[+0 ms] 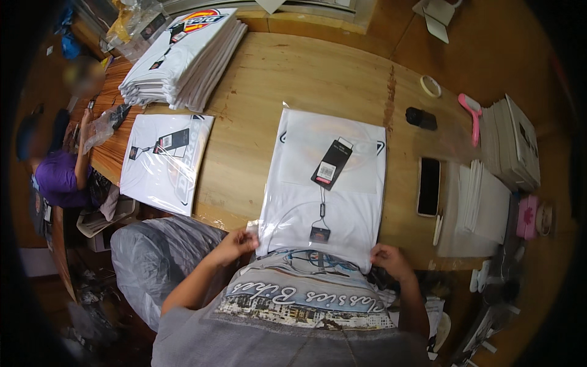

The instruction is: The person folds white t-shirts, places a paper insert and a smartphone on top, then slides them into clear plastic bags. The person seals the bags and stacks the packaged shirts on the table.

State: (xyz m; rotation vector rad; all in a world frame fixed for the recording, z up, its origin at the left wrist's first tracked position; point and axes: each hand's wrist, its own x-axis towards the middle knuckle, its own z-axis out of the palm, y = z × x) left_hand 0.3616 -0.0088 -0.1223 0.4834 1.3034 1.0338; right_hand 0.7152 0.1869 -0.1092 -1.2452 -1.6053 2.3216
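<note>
A folded white T-shirt point(293, 196) in a clear plastic bag lies in front of me at the table's near edge. On its front rest a black hang tag point(331, 164) and a small dark label point(319, 234), joined by a cord. At the bag's near left corner, my left hand point(240, 243) is closed in a pinch on the clear plastic. My right hand point(391, 261) pinches the near right corner. The bag's near edge meets my shirt front, so part of that edge is hard to make out.
Another bagged white T-shirt point(160, 162) lies to the left, below a tall stack of folded shirts point(177, 61). A phone point(428, 186), black object point(420, 118), tape roll point(430, 86), pink-handled tool point(472, 116) and white stacks point(510, 144) are right. A person in purple point(61, 177) works far left.
</note>
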